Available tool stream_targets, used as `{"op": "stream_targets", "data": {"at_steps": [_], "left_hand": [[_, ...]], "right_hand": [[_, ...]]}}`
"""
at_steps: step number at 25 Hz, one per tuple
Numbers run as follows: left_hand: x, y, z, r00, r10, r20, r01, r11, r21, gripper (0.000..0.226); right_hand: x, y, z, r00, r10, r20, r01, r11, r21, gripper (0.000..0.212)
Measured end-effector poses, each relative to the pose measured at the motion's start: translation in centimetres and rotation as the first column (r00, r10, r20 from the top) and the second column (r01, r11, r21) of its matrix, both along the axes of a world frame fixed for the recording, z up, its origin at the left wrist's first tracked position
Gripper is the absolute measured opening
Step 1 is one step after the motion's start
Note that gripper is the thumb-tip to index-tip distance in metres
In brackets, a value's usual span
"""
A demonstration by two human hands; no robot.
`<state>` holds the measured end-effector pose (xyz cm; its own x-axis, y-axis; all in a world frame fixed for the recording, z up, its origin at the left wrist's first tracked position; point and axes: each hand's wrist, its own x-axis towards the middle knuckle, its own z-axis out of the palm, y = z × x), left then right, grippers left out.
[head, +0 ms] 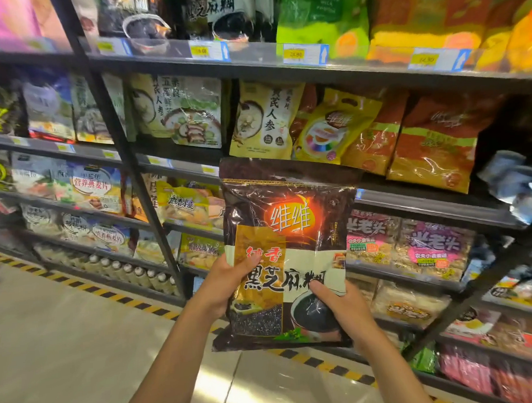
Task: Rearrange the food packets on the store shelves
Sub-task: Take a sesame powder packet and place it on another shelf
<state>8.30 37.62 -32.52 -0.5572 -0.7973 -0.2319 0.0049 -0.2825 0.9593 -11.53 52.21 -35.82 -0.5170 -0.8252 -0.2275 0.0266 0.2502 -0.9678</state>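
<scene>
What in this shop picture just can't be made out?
- Head view: the price labels on the shelf edges are too small and blurred to read.
- The shelf stock behind the dark sesame packet, held by the left hand and right hand, is hidden.
- The right-edge packets are blurred and cut off.

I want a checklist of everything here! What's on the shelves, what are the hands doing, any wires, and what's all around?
Surface: dark metal shelves in several tiers, yellow price tags on the edges.
Job's things: dark brown packet held upright in front of the shelves; yellow packets and orange packets stand behind it.
Clutter: bottles in a row on the lowest tier.
Grippers: left hand and right hand both grip the packet's lower half.
Cables: nothing seen.
Surroundings: pale floor with yellow-black striped tape.
</scene>
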Motion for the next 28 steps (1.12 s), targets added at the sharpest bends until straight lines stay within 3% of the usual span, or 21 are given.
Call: {"op": "stream_targets", "data": {"at_steps": [4, 9, 15, 19, 24, 28], "left_hand": [[5.5, -2.3, 0.5, 1.000, 0.026, -0.003, -0.026, 1.000, -0.006, 0.031], [12.6, -7.1, 0.7, 0.999, 0.050, -0.018, -0.050, 0.999, 0.001, 0.085], [16.8, -12.1, 2.8, 0.998, 0.007, -0.058, -0.011, 0.998, -0.068, 0.021], [17.1, -14.9, 5.0, 0.996, 0.002, -0.094, -0.011, 0.996, -0.091, 0.025], [15.2, -18.5, 8.8, 0.991, -0.047, -0.122, 0.027, 0.986, -0.166, 0.033], [12.3, -21.7, 11.5, 0.987, -0.060, -0.149, 0.026, 0.976, -0.218, 0.025]], "right_hand": [[5.4, -2.9, 0.3, 1.000, 0.023, -0.002, -0.023, 1.000, -0.011, 0.022], [12.5, -7.4, 1.5, 1.000, 0.019, -0.010, -0.019, 0.999, -0.030, 0.023], [17.2, -11.8, 3.8, 0.999, 0.018, -0.034, -0.021, 0.997, -0.076, 0.007], [17.6, -14.2, 5.9, 0.998, -0.007, -0.054, 0.001, 0.992, -0.124, 0.022], [15.7, -17.6, 8.9, 0.997, -0.023, -0.069, 0.008, 0.978, -0.210, 0.011], [13.0, -21.1, 11.3, 0.992, -0.056, -0.109, 0.026, 0.966, -0.257, 0.019]]}}
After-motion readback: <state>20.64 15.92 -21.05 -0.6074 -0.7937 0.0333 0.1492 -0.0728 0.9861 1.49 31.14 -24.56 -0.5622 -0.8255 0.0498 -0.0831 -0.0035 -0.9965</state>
